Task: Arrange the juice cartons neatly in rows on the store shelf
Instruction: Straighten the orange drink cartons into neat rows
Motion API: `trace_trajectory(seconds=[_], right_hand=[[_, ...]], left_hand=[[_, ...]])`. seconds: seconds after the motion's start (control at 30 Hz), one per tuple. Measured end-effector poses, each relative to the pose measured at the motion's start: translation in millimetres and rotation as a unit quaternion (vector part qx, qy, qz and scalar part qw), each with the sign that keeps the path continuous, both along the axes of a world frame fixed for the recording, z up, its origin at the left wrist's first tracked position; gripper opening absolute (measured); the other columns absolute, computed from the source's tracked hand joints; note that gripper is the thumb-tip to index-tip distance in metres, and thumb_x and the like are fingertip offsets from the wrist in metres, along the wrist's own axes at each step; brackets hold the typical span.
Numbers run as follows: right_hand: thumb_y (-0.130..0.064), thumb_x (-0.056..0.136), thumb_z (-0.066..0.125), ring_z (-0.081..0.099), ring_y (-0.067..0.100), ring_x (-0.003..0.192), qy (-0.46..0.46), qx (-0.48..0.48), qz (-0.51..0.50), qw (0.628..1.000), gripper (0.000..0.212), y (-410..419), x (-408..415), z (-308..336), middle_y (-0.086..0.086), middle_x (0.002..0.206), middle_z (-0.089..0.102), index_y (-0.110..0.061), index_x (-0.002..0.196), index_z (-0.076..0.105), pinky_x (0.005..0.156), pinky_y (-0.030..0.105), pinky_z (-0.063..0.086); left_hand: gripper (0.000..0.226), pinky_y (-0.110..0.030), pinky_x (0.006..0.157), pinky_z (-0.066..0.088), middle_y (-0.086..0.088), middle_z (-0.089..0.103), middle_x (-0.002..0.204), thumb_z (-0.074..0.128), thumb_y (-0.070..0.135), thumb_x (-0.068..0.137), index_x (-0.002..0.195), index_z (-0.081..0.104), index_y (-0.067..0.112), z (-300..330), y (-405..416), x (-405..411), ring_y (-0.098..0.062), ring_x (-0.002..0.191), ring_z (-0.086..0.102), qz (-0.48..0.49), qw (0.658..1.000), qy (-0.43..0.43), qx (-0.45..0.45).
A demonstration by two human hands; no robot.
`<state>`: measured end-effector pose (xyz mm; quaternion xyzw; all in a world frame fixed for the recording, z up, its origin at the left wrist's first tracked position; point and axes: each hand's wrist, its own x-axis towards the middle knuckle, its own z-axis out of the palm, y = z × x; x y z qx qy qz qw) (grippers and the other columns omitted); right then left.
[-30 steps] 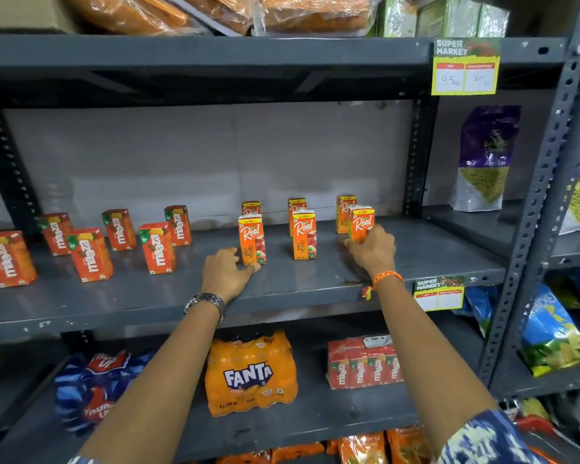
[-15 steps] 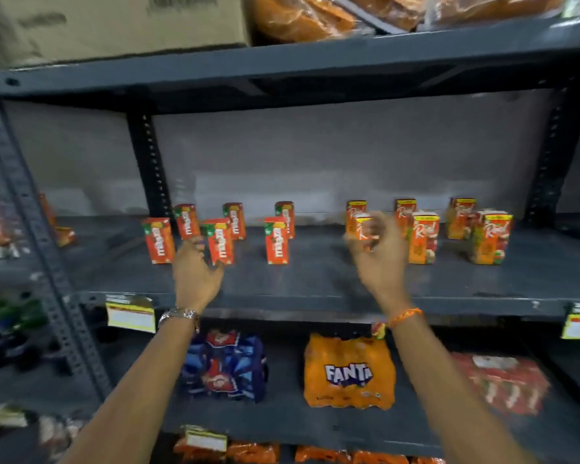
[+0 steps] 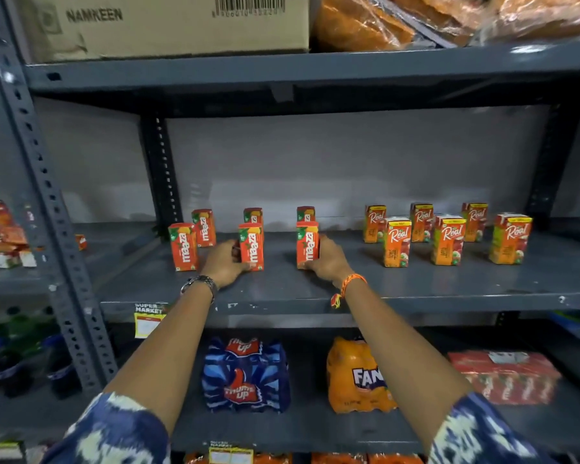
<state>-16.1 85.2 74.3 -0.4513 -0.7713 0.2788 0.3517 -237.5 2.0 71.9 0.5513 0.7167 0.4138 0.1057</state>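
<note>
Red Maaza cartons stand in two rows on the grey middle shelf [image 3: 315, 289]. My left hand [image 3: 224, 262] grips the middle front Maaza carton [image 3: 252, 246] from its left side. My right hand [image 3: 327, 261] grips the right front Maaza carton [image 3: 307, 244] from its right side. A third front Maaza carton [image 3: 183, 246] stands free at the left, with three more behind. Orange Real cartons [image 3: 396, 242] stand in two rows of three to the right, untouched.
A Namkeen cardboard box [image 3: 168, 25] and snack bags sit on the top shelf. Below are a Thums Up pack [image 3: 245, 376], a Fanta pack [image 3: 355, 376] and a red carton multipack [image 3: 506, 376]. A slotted upright post [image 3: 44, 195] bounds the bay at left.
My view and both hands have shifted left from the Real cartons to the Maaza cartons. Each hand has closed on a front-row Maaza carton.
</note>
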Motion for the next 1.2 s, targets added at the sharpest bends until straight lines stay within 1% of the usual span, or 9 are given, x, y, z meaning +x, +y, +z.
trace_trajectory(seconds=[0.13,0.23,0.37,0.53,0.6,0.8,0.97,1.1,1.2], right_hand=[[-0.024,0.076,0.083,0.059,0.031,0.123,-0.006,0.013,-0.014,1.0,0.07,-1.5,-1.5,-1.3,0.015,0.135,0.061,-0.008,0.136,0.051,0.106,0.042,0.045],[-0.022,0.076,0.082,0.061,0.031,0.122,-0.014,0.02,-0.019,1.0,0.068,-2.7,-2.2,-1.1,0.015,0.133,0.062,-0.007,0.135,0.052,0.106,0.041,0.046],[-0.02,0.079,0.08,0.059,0.03,0.124,-0.021,0.009,-0.004,1.0,0.066,-2.4,-1.0,-0.9,0.014,0.136,0.061,-0.007,0.137,0.05,0.106,0.041,0.044],[-0.021,0.081,0.077,0.055,0.031,0.128,-0.034,-0.006,0.004,0.999,0.068,-0.3,-0.4,0.0,0.014,0.14,0.057,-0.007,0.14,0.047,0.108,0.043,0.041],[-0.022,0.082,0.076,0.055,0.031,0.13,-0.036,-0.01,0.006,0.999,0.068,1.5,-0.1,-0.7,0.014,0.141,0.056,-0.008,0.141,0.046,0.109,0.043,0.041],[-0.022,0.082,0.076,0.055,0.03,0.129,-0.039,-0.005,0.009,0.999,0.067,5.1,-0.7,-2.2,0.014,0.14,0.057,-0.008,0.14,0.047,0.108,0.043,0.041],[-0.023,0.083,0.075,0.055,0.031,0.129,-0.036,0.005,0.005,0.999,0.068,5.9,-1.4,-5.4,0.014,0.14,0.057,-0.007,0.142,0.046,0.108,0.043,0.042],[-0.024,0.083,0.075,0.054,0.031,0.13,-0.042,0.001,0.001,0.999,0.069,4.0,-1.7,-4.9,0.014,0.142,0.055,-0.008,0.143,0.044,0.108,0.044,0.041],[-0.025,0.081,0.076,0.053,0.03,0.132,-0.029,-0.026,0.0,0.999,0.075,-0.7,4.1,0.2,0.013,0.144,0.054,-0.007,0.144,0.039,0.108,0.042,0.041]], left_hand=[[0.042,-0.044,0.102,0.047,-0.012,0.069,0.119,0.076,0.009,0.08,0.119,0.061,0.007,-3.0,1.8,-1.1,-0.026,0.109,0.065,0.003,1.0,0.001,0.014],[0.042,-0.039,0.101,0.046,-0.012,0.069,0.121,0.074,0.009,0.081,0.121,0.061,0.006,-3.7,3.9,-1.1,-0.026,0.11,0.065,0.016,1.0,0.014,0.02],[0.043,-0.04,0.102,0.046,-0.011,0.068,0.123,0.074,0.011,0.082,0.123,0.061,0.007,-3.3,2.7,-2.1,-0.026,0.112,0.064,0.019,0.999,0.026,0.02],[0.045,-0.046,0.105,0.045,-0.011,0.068,0.124,0.074,0.012,0.082,0.125,0.061,0.009,-3.2,1.9,-3.8,-0.026,0.113,0.064,0.011,1.0,0.004,0.016],[0.045,-0.046,0.105,0.045,-0.01,0.068,0.123,0.074,0.013,0.082,0.124,0.061,0.009,-3.4,2.3,-3.7,-0.026,0.113,0.064,0.013,1.0,0.007,0.013],[0.049,-0.045,0.105,0.045,-0.01,0.067,0.126,0.073,0.014,0.083,0.129,0.058,0.01,-2.4,2.2,-2.4,-0.026,0.115,0.063,0.014,1.0,-0.01,0.004],[0.049,-0.046,0.105,0.044,-0.011,0.066,0.127,0.073,0.013,0.083,0.129,0.056,0.008,-2.1,1.0,-1.7,-0.027,0.116,0.062,0.01,1.0,-0.024,0.001],[0.049,-0.044,0.105,0.044,-0.011,0.066,0.128,0.073,0.012,0.083,0.129,0.056,0.009,-1.4,0.5,-0.3,-0.026,0.116,0.062,0.008,0.999,-0.035,0.001],[0.061,-0.042,0.106,0.044,-0.011,0.062,0.132,0.075,0.008,0.08,0.136,0.05,0.009,2.0,-6.8,-1.1,-0.026,0.12,0.06,0.001,0.998,-0.062,0.002]])
